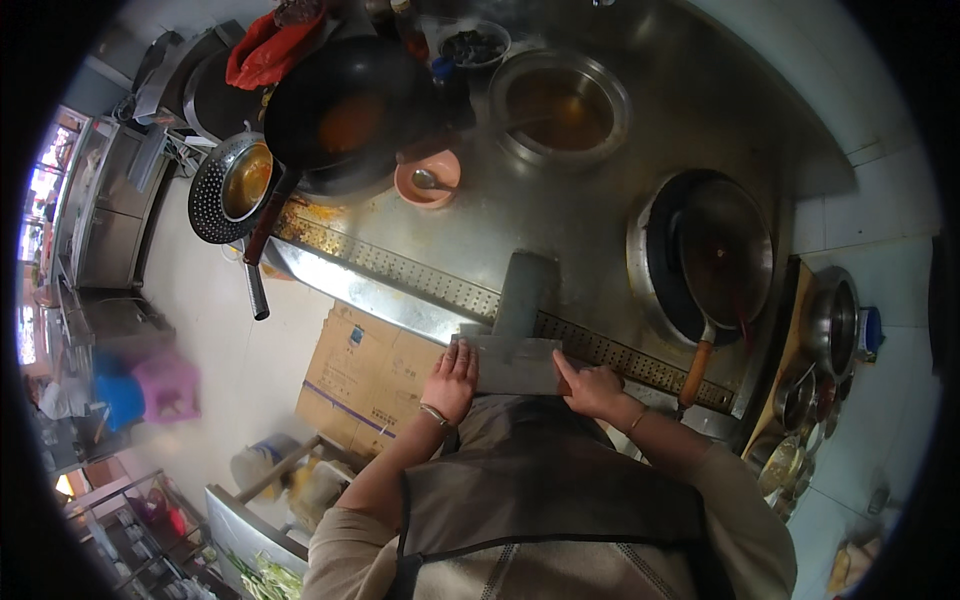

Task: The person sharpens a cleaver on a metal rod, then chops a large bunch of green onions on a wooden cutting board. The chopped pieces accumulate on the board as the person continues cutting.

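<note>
A flat grey panel (518, 366) lies across the front edge of the cooking counter, close against my apron. My left hand (452, 384) grips its left end, with the fingers laid over the top. At the opposite end, my right hand (592, 388) holds the panel's edge with the thumb against it; its other fingers are partly hidden. Beyond the panel, a grey strip (524, 295) runs back over the perforated drain channel (430, 282); whether the two are joined I cannot tell.
At the left stand a dark wok (350, 115) and a perforated ladle (207, 200). A pink bowl (412, 188) with a spoon and a round pot of brown liquid (560, 112) are farther back. A wooden-handled pan (725, 250) sits at the right, cardboard (350, 385) below left.
</note>
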`<state>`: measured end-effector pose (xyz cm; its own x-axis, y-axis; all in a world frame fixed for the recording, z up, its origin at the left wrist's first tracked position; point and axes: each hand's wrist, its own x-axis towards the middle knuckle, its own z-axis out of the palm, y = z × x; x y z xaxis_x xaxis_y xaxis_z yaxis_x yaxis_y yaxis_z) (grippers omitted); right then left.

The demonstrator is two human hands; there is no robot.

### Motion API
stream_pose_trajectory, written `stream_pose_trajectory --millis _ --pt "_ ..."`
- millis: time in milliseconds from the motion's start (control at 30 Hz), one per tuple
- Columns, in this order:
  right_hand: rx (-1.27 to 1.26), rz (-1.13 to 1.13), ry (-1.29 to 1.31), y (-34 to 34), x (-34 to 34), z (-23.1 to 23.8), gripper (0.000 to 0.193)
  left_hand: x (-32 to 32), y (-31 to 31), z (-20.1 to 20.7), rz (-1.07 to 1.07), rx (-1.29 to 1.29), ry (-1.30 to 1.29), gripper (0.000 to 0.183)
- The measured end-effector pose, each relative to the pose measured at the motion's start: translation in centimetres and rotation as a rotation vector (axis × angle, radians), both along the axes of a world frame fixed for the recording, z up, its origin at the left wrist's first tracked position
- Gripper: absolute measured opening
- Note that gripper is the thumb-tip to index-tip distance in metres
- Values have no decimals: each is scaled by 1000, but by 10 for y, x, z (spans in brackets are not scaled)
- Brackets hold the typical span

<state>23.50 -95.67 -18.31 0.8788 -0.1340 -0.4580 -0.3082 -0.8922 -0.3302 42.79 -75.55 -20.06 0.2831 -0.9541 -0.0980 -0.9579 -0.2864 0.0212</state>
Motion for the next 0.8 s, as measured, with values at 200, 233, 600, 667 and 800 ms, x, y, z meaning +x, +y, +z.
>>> stream_pose_trajectory --millis 200,233,600,667,800 --pt "-102 -116 -127 -15 22 10 66 23 -27 -20 51 118 81 50" --pt "-122 -121 -180 -20 28 14 65 23 -29 -22 26 102 40 51" --pt "-11 -262 -28 7 -10 -11 67 38 -51 -35 -59 -34 207 54" --pt "80 -286 -98 10 -16 -1 67 31 -49 -36 -66 -90 226 55" --pt "178 -334 123 24 -50 20 69 0 -35 -24 -206 36 375 53"
